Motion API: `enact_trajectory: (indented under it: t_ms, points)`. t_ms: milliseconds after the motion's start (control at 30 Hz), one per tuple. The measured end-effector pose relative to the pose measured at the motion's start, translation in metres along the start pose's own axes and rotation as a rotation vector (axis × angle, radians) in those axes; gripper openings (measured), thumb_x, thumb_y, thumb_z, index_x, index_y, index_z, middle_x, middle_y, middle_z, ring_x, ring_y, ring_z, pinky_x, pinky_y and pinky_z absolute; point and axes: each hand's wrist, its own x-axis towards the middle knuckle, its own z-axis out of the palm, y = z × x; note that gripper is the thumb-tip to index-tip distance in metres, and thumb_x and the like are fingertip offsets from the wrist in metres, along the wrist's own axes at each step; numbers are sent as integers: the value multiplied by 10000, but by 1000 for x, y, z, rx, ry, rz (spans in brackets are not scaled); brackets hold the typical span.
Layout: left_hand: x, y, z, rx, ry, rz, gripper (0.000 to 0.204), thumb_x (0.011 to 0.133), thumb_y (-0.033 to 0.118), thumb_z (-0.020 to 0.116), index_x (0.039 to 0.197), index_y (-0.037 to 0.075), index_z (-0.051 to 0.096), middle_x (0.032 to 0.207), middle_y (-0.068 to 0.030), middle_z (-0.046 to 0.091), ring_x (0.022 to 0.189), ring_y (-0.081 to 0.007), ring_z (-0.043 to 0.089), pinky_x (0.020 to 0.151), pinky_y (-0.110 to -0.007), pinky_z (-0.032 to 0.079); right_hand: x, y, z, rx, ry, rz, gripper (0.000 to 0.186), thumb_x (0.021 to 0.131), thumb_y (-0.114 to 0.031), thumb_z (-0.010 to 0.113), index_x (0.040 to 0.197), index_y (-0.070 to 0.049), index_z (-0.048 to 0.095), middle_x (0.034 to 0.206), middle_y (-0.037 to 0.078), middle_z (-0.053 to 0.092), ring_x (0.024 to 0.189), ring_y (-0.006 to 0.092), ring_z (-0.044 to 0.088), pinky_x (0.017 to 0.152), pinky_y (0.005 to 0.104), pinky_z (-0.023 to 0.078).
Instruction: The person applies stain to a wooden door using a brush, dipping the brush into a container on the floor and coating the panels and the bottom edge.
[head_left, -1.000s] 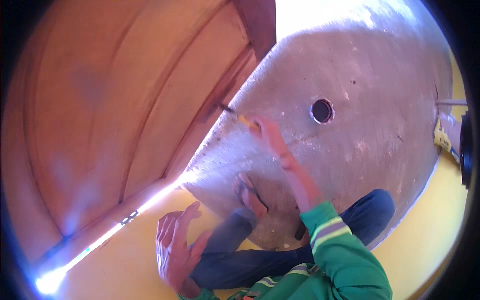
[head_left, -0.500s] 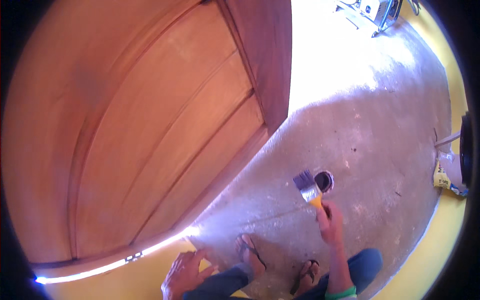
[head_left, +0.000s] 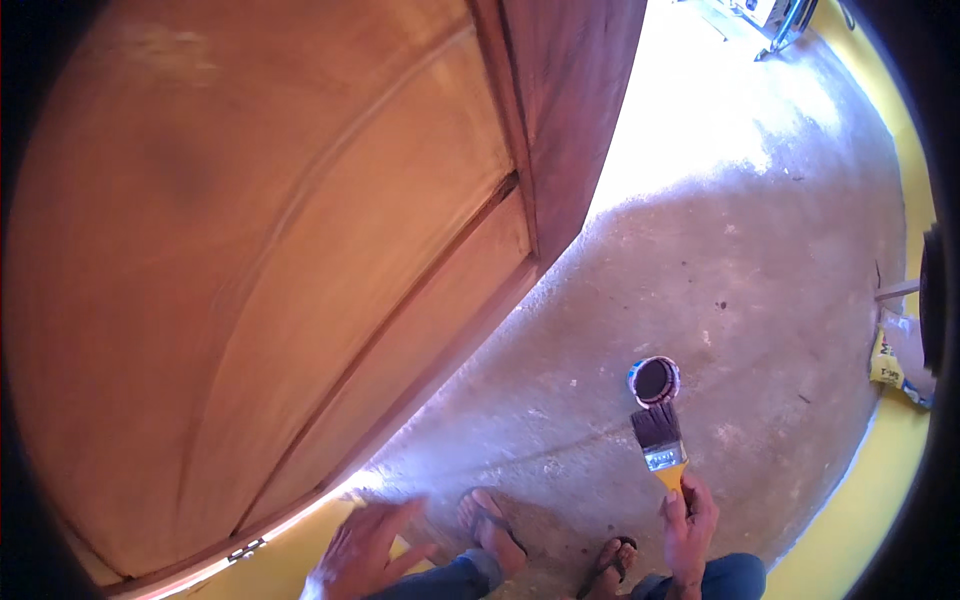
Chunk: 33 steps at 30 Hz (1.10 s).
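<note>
My right hand [head_left: 690,527] grips the yellow handle of a flat paintbrush [head_left: 664,452]. Its dark, wet-looking bristles point away from me, at the near rim of a small round can [head_left: 641,381] of dark liquid on the floor; whether they touch it I cannot tell. My left hand [head_left: 365,548] holds nothing, fingers apart, low on the left near the foot of a reddish-brown panelled wooden door [head_left: 350,300]. The door fills the left side and stands clear of both hands.
Grey concrete floor [head_left: 760,290] spreads ahead and right, very bright beyond the door's edge. Along the right runs a yellow wall [head_left: 860,500], with a yellow-and-white bag [head_left: 900,362] beside it. A metal-framed machine [head_left: 785,25] stands far off. My sandalled feet [head_left: 492,530] are close by.
My right hand has drawn the paintbrush back and rightward, from left of the can to its near side. My left hand has shifted slightly left and down, and the view has tilted.
</note>
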Motion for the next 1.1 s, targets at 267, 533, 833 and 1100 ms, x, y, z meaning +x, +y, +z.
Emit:
enact_trajectory:
  t_ms: [267,533,833,1100]
  points:
    - [217,46,56,113,288,402,755,858,284,667,1443,-46,321,1520,-238,296,1368,-361,372,1108,-429,349,5,-78,-67,-430,-20,-166,244,868,-80,585,1083,29,621,876,226,657,809,320,672,739,363,500]
    - [267,61,73,219,283,230,793,892,361,595,1460,-72,249,1554,-262,201,1295,-390,462,991,-479,462,3,-62,-87,-373,12,-181,259,886,-87,557,1100,48,611,917,222,671,856,310,673,771,369,498]
    - [270,56,78,253,185,128,840,865,392,627,1479,-39,249,1593,-218,110,1085,-406,620,916,-521,483,-4,-43,-108,-385,78,-280,240,932,-115,504,1089,46,588,715,42,548,632,103,496,578,276,410]
    - [187,29,68,686,-270,-69,610,879,259,570,1431,66,396,1098,-217,672,938,-424,663,785,-524,526,-9,-58,-116,-369,57,-205,285,907,-119,516,1104,70,595,864,193,659,783,259,643,713,363,489]
